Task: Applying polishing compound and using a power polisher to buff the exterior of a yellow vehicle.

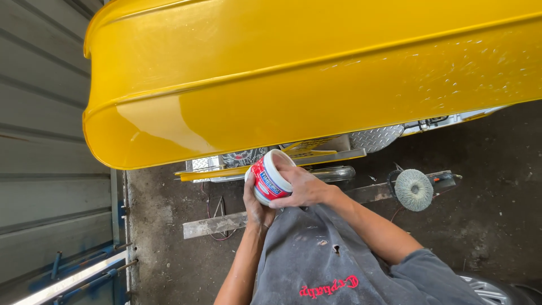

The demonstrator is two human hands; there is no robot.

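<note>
I hold a small round tub [270, 179] with a red, white and blue label in both hands, just below the edge of a large glossy yellow vehicle panel [282, 85]. My left hand [255, 204] cups the tub from underneath. My right hand [300, 186] grips its side near the open white rim. The tub is tilted, its mouth pointing up and to the right. What is inside the tub is hidden. My grey shirt [327, 260] fills the bottom of the view.
A polishing machine with a round woolly pad [414, 190] lies on the dirty concrete floor at the right. A wooden plank [226, 223] lies below the panel. Corrugated metal wall [45, 141] at the left. A wheel rim [491, 291] shows at bottom right.
</note>
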